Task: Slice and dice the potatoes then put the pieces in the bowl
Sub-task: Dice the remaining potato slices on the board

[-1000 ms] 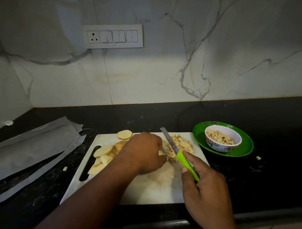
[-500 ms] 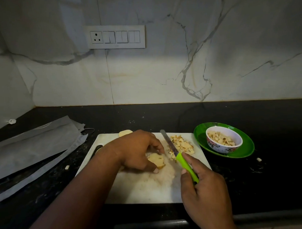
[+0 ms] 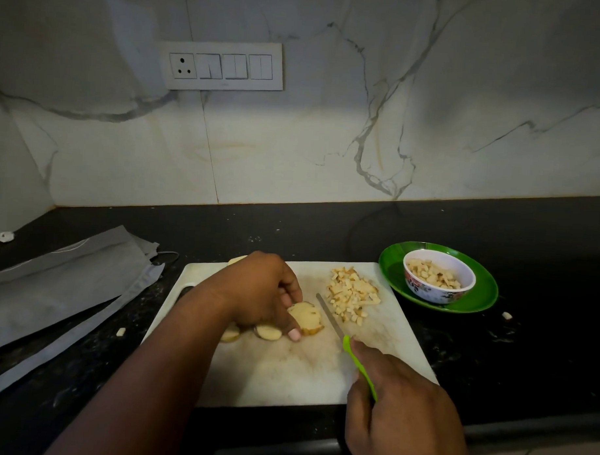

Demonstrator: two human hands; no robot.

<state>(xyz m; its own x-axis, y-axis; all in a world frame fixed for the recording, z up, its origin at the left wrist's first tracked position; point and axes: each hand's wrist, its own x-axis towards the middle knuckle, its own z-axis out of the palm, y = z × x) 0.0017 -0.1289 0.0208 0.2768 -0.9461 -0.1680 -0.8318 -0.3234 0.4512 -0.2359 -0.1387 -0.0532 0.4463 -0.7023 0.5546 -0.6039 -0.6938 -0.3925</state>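
Right hand (image 3: pixel 404 411), lower right of frame: wrapped round green handle of knife (image 3: pixel 342 334), forefinger laid along top. Blade running up and left from handle, tip toward upper middle of board, edge near or on board surface; contact unclear.

Left hand (image 3: pixel 255 290), centre of frame: fingers curled, thumb and fingertips pinning potato slice (image 3: pixel 305 317) flat on cutting board (image 3: pixel 286 373).

Key relation: slice just left of blade, close beside it but apart; blade's long line passing along slice's right edge, not yet over it. Left hand on slice, right hand further off at end of handle. Judged next: blade shifted left and brought down through slice.

Further slices (image 3: pixel 267 332): two peeking out under left hand, lower side; another partly hidden behind it at board's top edge.

Diced pile (image 3: pixel 352 294): right of blade, upper right of board, not yet transferred.

Bowl (image 3: pixel 438 281): right of board, on green plate (image 3: pixel 483 295), already partly filled with dice.

Stray bits (image 3: pixel 506 315) on dark counter (image 3: pixel 543 338). Grey cloth (image 3: pixel 51 286) at left.
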